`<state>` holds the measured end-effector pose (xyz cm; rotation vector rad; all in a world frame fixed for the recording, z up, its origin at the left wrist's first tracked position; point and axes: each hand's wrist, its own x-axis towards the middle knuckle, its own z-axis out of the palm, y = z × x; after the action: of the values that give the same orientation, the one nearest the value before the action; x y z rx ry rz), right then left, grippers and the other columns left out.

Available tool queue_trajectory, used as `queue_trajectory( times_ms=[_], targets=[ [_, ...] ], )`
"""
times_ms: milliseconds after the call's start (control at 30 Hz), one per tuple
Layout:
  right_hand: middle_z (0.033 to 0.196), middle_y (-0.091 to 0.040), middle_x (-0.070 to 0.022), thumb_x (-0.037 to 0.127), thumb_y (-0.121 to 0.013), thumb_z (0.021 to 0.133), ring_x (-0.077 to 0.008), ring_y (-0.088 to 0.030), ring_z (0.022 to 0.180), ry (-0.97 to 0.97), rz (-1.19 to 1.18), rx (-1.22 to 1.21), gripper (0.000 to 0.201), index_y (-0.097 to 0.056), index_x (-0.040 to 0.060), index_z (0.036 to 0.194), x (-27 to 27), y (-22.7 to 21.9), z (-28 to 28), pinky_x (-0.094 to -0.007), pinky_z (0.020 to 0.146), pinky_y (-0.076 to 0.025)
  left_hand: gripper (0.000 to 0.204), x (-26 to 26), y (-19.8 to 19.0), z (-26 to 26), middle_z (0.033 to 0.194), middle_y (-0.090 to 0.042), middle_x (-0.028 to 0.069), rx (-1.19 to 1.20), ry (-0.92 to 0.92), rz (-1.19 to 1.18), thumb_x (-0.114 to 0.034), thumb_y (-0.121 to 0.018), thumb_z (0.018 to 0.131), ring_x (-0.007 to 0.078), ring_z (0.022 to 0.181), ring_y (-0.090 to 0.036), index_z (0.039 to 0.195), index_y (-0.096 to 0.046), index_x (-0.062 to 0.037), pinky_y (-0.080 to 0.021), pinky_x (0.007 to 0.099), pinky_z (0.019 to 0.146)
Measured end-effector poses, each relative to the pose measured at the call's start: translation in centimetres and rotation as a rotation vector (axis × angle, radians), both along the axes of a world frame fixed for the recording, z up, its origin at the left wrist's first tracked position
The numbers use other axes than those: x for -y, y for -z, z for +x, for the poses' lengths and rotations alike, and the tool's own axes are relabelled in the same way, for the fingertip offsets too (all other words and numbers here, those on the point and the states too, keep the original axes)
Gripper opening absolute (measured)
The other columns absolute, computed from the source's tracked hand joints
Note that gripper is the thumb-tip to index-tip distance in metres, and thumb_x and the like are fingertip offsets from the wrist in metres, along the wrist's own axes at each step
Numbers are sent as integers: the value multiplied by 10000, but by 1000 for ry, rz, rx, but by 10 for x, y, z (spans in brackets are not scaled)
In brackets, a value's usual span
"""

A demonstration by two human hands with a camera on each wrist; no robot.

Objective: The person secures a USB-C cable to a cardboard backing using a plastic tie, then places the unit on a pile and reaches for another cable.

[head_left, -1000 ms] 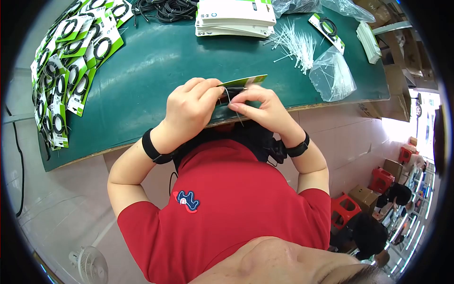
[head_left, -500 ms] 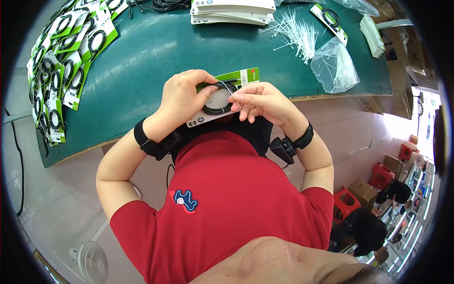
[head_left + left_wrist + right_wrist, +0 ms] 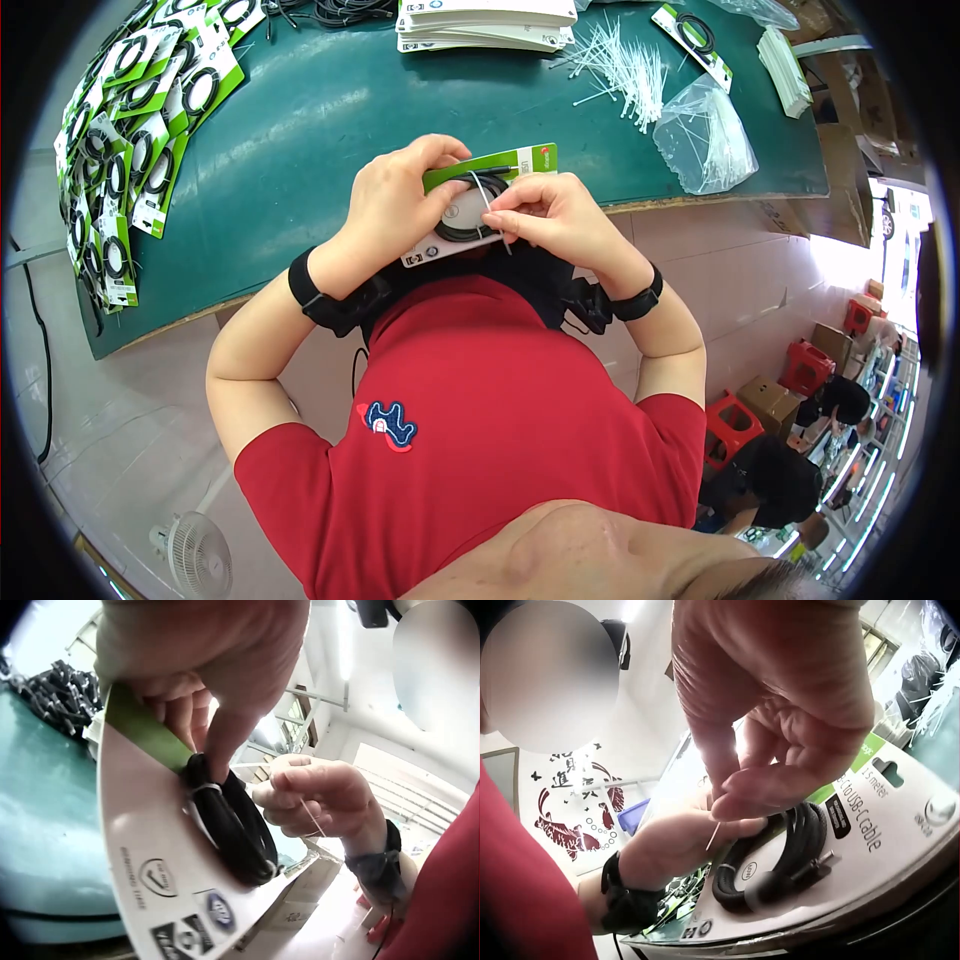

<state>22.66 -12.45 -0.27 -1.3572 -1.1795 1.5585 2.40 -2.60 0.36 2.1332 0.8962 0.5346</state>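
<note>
Against the thumb of the left hand point(image 3: 398, 203) lies the black cable coil point(image 3: 231, 836), on a printed card point(image 3: 907, 806) clamped in that grip; beside the coil, the right hand point(image 3: 552, 214), fingertips together, pinches a thin white tie point(image 3: 713, 836).

Labels we can read: a USB-C cable card point(image 3: 866, 866) and a bit of wall point(image 3: 641, 697)
On the card we've got "C to USB-C cable" point(image 3: 859, 814), then "1.5 meter" point(image 3: 875, 781) closer to the end edge, and what looks like "USB 2.0" point(image 3: 935, 825) near that end's corner. Towards the opposite end we see a ticked shield point(image 3: 156, 877), its side print too blurry. From the wall characters point(image 3: 561, 781), we make out 進.
</note>
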Motion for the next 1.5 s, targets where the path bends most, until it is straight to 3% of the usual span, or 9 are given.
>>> queue_trajectory(
  times_ms=[67, 167, 300, 367, 400, 500, 633, 1300, 1500],
  targets=[
    [838, -717, -57, 86, -711, 904, -72, -646, 661, 34, -17, -81, 122, -726, -18, 965, -6, -7, 0, -182, 565, -488, 282, -2, 2, 1, 953, -743, 102, 16, -18, -133, -97, -731, 823, 233, 841, -717, 1097, -670, -82, -551, 328, 728],
    [822, -710, -43, 66, -707, 901, -74, -652, 675, 74, 3, -71, 98, -729, -16, 949, -11, -15, -2, -184, 573, -495, 344, -4, 4, 1, 999, -744, 143, 92, -55, -687, -66, -740, 842, 179, 865, -716, 1168, -637, -26, -556, 293, 757],
    [812, -706, -37, 40, -709, 892, -77, -655, 686, 146, 169, 81, 74, -729, -15, 939, -11, -8, -9, -194, 582, -510, 347, 0, 1, 0, 1043, -728, 166, 107, -81, -921, -46, -732, 869, 158, 935, -696, 1181, -614, 49, -562, 277, 818],
    [812, -708, -41, 24, -717, 880, -76, -649, 684, 192, 380, 184, 67, -728, -10, 937, -8, 3, -12, -200, 578, -513, 350, 2, 2, -1, 1046, -727, 166, 101, -87, -937, -47, -734, 868, 159, 934, -697, 1182, -613, 51, -562, 277, 822],
    [812, -708, -41, 24, -717, 880, -76, -649, 684, 187, 377, 184, 67, -728, -10, 937, -8, 5, -13, -200, 578, -513, 354, 2, 3, -2, 1050, -726, 166, 93, -90, -950, -47, -735, 867, 159, 933, -697, 1183, -611, 53, -562, 277, 827],
    [829, -717, -73, 2, -745, 842, -98, -649, 685, 165, 652, 468, 81, -726, -5, 920, -6, 8, -15, -216, 559, -501, 354, 4, 3, -4, 1049, -725, 163, 85, -101, -986, -46, -741, 860, 163, 934, -697, 1176, -617, 54, -561, 282, 834],
    [820, -714, -88, 1, -770, 807, -135, -650, 682, 156, 749, 535, 99, -729, 16, 896, -3, 10, -18, -237, 557, -491, 351, 6, 6, -6, 1045, -726, 159, 90, -111, -1052, -43, -748, 849, 169, 947, -693, 1165, -627, 50, -555, 289, 846],
    [843, -737, -86, 2, -781, 776, -199, -699, 722, 121, 803, 567, 107, -721, 37, 857, 3, 15, -23, -278, 620, -518, 371, 8, 9, -10, 1056, -724, 156, 125, -110, -1112, -50, -745, 856, 164, 974, -683, 1184, -600, 43, -534, 275, 874],
    [897, -698, -80, 26, -788, 765, -218, -666, 774, 81, 792, 592, 113, -714, 44, 849, 2, 11, -22, -307, 662, -513, 365, 8, 10, -11, 1057, -723, 162, 108, -104, -1099, -38, -739, 856, 165, 961, -687, 1184, -601, 44, -543, 277, 856]
  ],
)
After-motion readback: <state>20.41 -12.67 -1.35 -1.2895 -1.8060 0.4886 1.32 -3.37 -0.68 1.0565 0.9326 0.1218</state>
